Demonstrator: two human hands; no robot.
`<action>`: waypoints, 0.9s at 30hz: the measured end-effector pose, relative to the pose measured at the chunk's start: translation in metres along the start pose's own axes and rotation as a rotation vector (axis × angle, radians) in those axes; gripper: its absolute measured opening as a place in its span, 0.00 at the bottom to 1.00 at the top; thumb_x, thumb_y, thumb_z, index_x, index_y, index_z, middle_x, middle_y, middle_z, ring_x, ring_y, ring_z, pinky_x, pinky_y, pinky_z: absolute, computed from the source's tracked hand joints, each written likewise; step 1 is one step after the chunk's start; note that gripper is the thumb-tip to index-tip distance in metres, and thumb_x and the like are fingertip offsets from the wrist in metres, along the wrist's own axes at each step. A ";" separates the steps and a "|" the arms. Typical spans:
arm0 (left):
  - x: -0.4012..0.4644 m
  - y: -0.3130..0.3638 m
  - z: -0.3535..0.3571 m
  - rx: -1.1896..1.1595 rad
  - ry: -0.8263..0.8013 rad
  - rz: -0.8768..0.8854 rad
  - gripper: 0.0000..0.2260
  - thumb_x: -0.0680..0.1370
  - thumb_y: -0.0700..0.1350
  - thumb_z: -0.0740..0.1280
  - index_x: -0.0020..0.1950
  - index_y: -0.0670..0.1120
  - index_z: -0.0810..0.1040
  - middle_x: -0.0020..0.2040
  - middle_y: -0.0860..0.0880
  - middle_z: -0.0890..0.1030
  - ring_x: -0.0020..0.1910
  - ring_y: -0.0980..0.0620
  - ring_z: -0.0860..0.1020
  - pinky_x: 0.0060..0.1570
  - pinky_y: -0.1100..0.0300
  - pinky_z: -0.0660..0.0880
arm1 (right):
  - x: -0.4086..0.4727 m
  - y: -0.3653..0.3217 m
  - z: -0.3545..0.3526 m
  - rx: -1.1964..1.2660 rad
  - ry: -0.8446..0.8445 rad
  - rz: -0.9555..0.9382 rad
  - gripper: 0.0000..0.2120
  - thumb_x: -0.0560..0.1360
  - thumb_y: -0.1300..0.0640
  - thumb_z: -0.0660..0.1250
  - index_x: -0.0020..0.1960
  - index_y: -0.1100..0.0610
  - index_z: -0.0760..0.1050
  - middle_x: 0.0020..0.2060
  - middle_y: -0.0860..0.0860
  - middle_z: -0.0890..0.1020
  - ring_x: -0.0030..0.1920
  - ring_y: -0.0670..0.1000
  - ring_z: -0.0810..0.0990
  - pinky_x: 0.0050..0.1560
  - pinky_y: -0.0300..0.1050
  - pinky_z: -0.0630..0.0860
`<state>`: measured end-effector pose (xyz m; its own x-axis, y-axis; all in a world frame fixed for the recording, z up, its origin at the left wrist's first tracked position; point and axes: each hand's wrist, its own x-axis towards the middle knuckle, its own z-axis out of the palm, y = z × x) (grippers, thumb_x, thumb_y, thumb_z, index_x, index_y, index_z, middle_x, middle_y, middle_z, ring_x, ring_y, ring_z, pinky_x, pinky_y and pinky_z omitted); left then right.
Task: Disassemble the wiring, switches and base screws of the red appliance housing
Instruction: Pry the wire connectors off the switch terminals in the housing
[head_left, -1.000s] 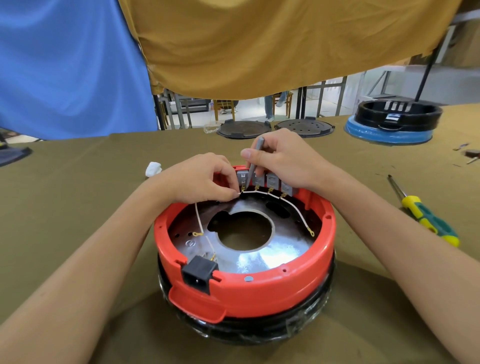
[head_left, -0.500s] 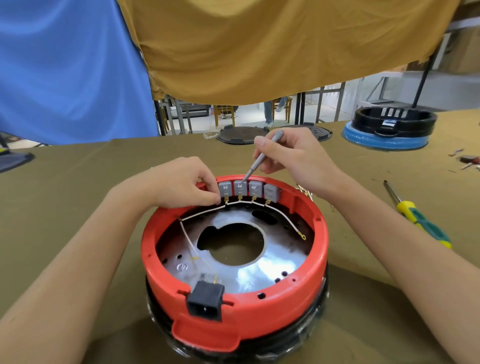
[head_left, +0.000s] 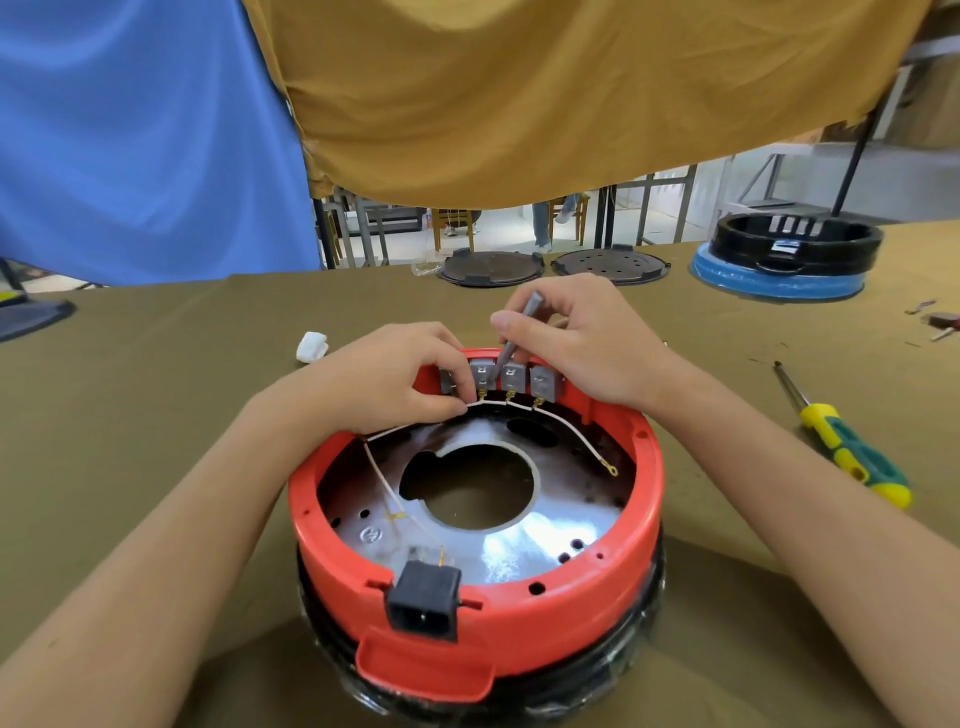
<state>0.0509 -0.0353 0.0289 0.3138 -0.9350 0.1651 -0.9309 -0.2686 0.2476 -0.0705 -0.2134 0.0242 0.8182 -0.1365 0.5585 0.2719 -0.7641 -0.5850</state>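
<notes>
Head view shows me the red housing (head_left: 475, 613) closer and lower in the frame than half a second ago, sitting upside down on a black base (head_left: 483, 691) in the middle of the olive table (head_left: 156, 415), so I have leaned in over it. My right hand (head_left: 587, 343) has swung the thin grey tool (head_left: 514, 332) from a slanted hold to a steeper one, and its tip now sits down between the second and third of the grey switches (head_left: 511, 376) on the far wall. I read that as the prying step getting under way, with the switches not yet freed. My left hand (head_left: 387, 382) has slid in from the rim and now pinches the white wire (head_left: 488, 405) just below the leftmost switches, fingers curled tight over it. The right hand pinches the tool between thumb and fingers like a pen. As for the housing itself: a round red shell, open side up, with a shiny metal plate (head_left: 519, 540) inside and a large hole in the middle. Four switches stand in a row on the far wall, joined by the wire. One wire end with a ring lug (head_left: 612, 471) lies loose on the right; another strand runs down the left to the black socket (head_left: 423, 605) at the near edge. A yellow-and-green screwdriver (head_left: 852, 457) lies well apart on the right.
</notes>
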 end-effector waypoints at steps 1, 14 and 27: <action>0.000 -0.001 0.000 0.002 0.006 0.002 0.06 0.75 0.48 0.73 0.45 0.61 0.81 0.56 0.56 0.76 0.53 0.59 0.76 0.56 0.65 0.66 | 0.000 -0.001 0.000 -0.013 -0.005 -0.005 0.11 0.79 0.54 0.68 0.42 0.59 0.82 0.35 0.54 0.85 0.39 0.60 0.83 0.44 0.58 0.78; 0.002 -0.005 0.003 0.019 0.009 0.033 0.03 0.75 0.50 0.72 0.44 0.60 0.82 0.53 0.58 0.75 0.50 0.62 0.76 0.53 0.64 0.67 | 0.008 -0.003 0.001 -0.050 -0.078 0.035 0.11 0.79 0.52 0.70 0.42 0.58 0.82 0.32 0.51 0.84 0.33 0.47 0.81 0.36 0.40 0.74; 0.002 -0.005 0.003 -0.007 0.011 0.052 0.07 0.75 0.50 0.72 0.42 0.63 0.80 0.52 0.58 0.75 0.50 0.63 0.75 0.51 0.72 0.66 | 0.011 -0.006 0.010 0.011 -0.001 0.135 0.13 0.79 0.52 0.68 0.39 0.59 0.79 0.32 0.53 0.84 0.37 0.56 0.82 0.45 0.56 0.79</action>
<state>0.0562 -0.0367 0.0252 0.2672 -0.9451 0.1882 -0.9447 -0.2184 0.2448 -0.0584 -0.2044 0.0281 0.8484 -0.2372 0.4733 0.1645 -0.7317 -0.6614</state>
